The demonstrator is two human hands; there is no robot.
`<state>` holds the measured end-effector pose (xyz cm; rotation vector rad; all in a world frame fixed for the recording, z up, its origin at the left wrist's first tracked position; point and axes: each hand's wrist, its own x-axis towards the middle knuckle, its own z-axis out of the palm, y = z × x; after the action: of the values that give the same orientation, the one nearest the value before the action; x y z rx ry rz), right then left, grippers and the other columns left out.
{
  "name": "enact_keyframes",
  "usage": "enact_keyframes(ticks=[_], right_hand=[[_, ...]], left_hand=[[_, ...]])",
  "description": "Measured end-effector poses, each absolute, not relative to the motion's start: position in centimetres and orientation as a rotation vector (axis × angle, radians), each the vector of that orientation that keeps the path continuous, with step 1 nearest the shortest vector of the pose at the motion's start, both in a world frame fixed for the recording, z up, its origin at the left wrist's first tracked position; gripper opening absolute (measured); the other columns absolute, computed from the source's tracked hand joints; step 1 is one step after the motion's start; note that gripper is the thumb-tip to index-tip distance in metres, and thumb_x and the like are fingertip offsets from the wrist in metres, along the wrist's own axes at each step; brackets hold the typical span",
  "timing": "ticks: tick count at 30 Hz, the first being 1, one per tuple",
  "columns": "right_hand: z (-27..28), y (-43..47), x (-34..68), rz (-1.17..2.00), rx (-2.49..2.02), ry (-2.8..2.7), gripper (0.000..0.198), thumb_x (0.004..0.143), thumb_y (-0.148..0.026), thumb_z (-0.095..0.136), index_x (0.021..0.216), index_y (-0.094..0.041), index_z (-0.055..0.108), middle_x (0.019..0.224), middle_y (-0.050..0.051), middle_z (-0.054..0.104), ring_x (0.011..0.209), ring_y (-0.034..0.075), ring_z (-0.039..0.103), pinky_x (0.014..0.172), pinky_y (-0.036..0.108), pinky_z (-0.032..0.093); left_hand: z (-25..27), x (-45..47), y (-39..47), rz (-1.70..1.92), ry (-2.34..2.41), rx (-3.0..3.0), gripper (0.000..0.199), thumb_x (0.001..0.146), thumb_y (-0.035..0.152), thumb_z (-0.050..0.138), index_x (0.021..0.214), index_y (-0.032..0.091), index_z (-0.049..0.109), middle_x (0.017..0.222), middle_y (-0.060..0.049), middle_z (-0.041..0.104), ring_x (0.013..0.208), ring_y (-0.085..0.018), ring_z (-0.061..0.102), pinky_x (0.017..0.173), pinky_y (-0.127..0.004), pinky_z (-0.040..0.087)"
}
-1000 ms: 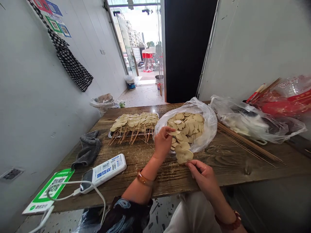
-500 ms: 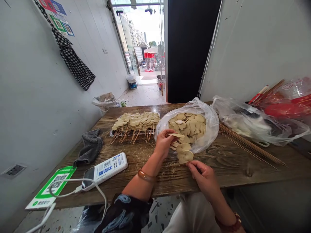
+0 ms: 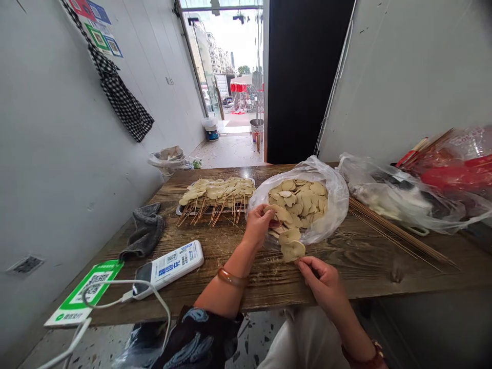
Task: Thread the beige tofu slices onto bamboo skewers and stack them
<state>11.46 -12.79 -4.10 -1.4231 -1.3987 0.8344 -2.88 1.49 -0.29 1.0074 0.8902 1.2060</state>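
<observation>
Brown wood makes the long table [image 3: 369, 274], and both hands are over its near part. The left arm reaches forward, and the left hand [image 3: 261, 224] pinches a thin, pale yellow, round slice [image 3: 281, 213] with its thumb and fingers. The right arm comes up from the bottom, leaning left. The right hand [image 3: 320, 277] has thumb and fingers pressed together on the near end of a thin stick [image 3: 297, 261]. Two pale yellow, flat, round slices [image 3: 293, 251] are on it.

Those two slices hide most of the stick, and its far tip is hard to make out. The left hand covers some of the big clear plastic bag [image 3: 339, 197], which has a heap of loose pale slices [image 3: 307, 199] inside. The right sleeve does not show.

Left of the bag is a tray [image 3: 180, 210] piled with filled sticks [image 3: 219, 190]. A gray fuzzy cloth [image 3: 144, 233] and a white flat box [image 3: 175, 264] lie nearer. Long bare brown sticks [image 3: 403, 234] lie right of the bag, beside a crumpled clear bag [image 3: 388, 189].
</observation>
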Motion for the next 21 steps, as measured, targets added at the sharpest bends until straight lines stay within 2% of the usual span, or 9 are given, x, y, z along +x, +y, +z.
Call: enact_keyframes(ticks=[9, 21], right_hand=[[-4.6, -12.9, 11.1, 0.805, -1.417, -1.392, 0.036, 0.089, -0.045, 0.051, 0.088, -0.016, 0.072, 0.069, 0.002, 0.065, 0.066, 0.016, 0.059, 0.060, 0.021, 0.044], [-6.1, -12.5, 11.2, 0.736, -1.365, -1.413, 0.039, 0.086, -0.051, 0.054, 0.082, -0.018, 0.074, 0.079, 0.006, 0.072, 0.073, 0.021, 0.067, 0.063, 0.023, 0.052]], left_hand=[[-0.1, -2.9, 1.3, 1.199, 0.746, 0.750, 0.031, 0.063, 0.025, 0.072, 0.082, 0.016, 0.050, 0.072, -0.003, 0.067, 0.058, -0.015, 0.067, 0.056, -0.026, 0.055], [-0.4, -3.2, 0.9, 1.168, 0.696, 0.676, 0.036, 0.062, 0.028, 0.077, 0.082, 0.016, 0.050, 0.073, -0.005, 0.068, 0.064, -0.019, 0.069, 0.064, -0.032, 0.057]])
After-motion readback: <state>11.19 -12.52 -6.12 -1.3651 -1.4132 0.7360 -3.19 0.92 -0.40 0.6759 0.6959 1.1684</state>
